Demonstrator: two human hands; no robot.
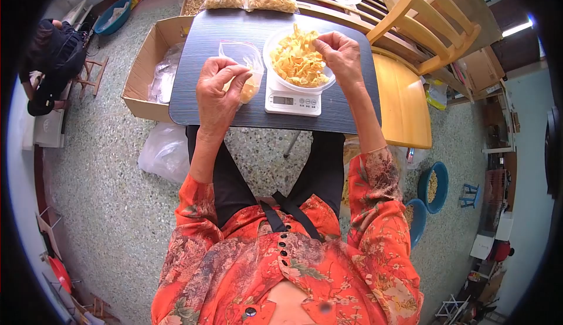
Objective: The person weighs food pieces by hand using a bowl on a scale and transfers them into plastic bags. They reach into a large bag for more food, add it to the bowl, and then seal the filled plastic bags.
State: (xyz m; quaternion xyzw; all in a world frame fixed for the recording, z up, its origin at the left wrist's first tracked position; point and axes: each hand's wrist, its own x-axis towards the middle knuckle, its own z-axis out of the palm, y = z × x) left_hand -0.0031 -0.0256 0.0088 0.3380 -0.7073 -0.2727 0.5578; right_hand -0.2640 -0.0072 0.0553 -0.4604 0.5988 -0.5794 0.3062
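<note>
My left hand is closed in a pinch on the edge of a clear plastic zip bag, which has some yellowish pieces in its lower part. To its right, a round clear plastic bowl heaped with dried yellow chips sits on a white digital kitchen scale. The scale's display is lit, but its figures are too small to read. My right hand is over the bowl's right side, thumb and fingers pinched together at a yellow chip on the heap.
Filled bags lie at the table's far edge. A cardboard box with plastic bags stands left, a wooden chair right. Blue basins are on the floor at right. Another person sits at far left.
</note>
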